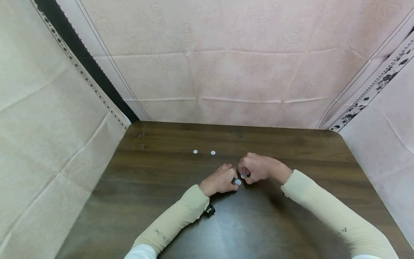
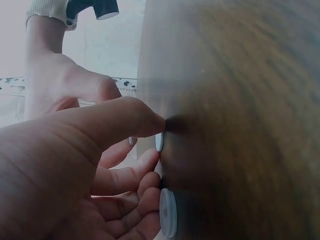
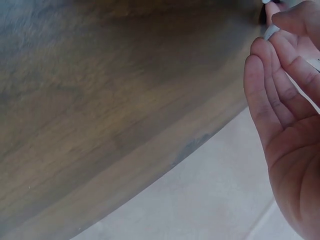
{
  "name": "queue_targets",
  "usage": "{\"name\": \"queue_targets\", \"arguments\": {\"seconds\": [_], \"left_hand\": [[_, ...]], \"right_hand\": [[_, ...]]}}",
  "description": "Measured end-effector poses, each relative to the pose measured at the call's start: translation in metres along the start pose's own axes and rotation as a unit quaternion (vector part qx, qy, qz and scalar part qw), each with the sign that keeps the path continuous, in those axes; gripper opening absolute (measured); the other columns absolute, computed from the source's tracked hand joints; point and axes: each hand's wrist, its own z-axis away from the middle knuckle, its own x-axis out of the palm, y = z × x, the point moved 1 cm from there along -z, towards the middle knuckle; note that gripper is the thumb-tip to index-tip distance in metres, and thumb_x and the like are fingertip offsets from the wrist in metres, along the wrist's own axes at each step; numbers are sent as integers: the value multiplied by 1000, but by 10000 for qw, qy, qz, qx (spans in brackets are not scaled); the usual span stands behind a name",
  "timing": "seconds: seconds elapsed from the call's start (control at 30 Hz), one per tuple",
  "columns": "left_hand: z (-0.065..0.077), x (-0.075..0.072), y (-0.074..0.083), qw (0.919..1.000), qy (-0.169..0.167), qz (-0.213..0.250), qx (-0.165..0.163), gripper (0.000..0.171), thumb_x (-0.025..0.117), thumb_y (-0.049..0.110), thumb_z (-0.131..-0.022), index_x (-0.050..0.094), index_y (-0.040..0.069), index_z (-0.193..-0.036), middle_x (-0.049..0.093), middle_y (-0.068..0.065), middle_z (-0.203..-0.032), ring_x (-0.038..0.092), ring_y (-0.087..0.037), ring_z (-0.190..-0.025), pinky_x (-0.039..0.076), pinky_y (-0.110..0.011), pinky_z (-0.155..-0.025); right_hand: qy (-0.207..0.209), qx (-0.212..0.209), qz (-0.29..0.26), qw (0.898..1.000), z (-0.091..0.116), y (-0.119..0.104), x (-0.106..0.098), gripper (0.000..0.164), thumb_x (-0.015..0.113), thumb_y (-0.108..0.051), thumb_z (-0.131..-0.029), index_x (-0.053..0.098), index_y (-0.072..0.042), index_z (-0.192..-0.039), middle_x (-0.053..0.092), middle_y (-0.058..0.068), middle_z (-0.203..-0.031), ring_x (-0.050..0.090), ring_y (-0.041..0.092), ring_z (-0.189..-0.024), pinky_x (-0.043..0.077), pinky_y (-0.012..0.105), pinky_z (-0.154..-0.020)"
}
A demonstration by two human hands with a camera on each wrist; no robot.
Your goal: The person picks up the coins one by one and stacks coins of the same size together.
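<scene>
A small white disc (image 1: pixel 238 182) sits between the thumb and curled fingers of my left hand (image 1: pixel 220 179), low against the dark tabletop. The left wrist view shows this disc (image 2: pixel 159 142) at the thumb tip. Close beside it, my right hand (image 1: pixel 258 167) pinches another white disc (image 1: pixel 243 176). In the right wrist view that disc (image 3: pixel 271 32) shows edge-on between thumb and fingertips. Two more discs lie apart on the table, one white disc (image 1: pixel 195 151) to the left and another white disc (image 1: pixel 213 153) nearer the hands.
The brown wooden table (image 1: pixel 155 154) ends at a far edge in front of a pale hanging cloth (image 1: pixel 226 79). More cloth hangs along the left (image 1: pixel 48 144) and right sides. A black wrist device (image 1: pixel 210 210) shows under the left sleeve.
</scene>
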Motion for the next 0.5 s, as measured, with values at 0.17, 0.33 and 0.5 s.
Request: {"name": "queue_targets", "arguments": {"seconds": [0.17,0.33,0.5], "left_hand": [[-1,1,-1,9999,-51,52,-70,14,78,24,-92,76,10,-92,65,0,-97,56,-16,-94,48,-28,-88],[-1,0,-1,9999,-93,29,-97,17,78,25,-93,69,13,-84,60,1,-93,52,-15,-90,44,-27,-83],[-1,0,-1,9999,-87,34,-143,23,79,26,-92,63,16,-78,54,3,-89,51,-16,-88,42,-27,-79]], "right_hand": [[-29,-150,-126,9998,-2,-5,5,10,79,-7,-83,75,-12,-90,72,0,-90,70,11,-78,56,19,-69],[0,-208,-155,9997,-2,-6,11,10,81,-5,-83,74,-10,-87,71,1,-86,67,9,-73,53,17,-64],[101,-236,-190,9995,-2,-7,14,11,81,-4,-83,73,-11,-86,72,1,-85,68,9,-73,53,17,-63]]}}
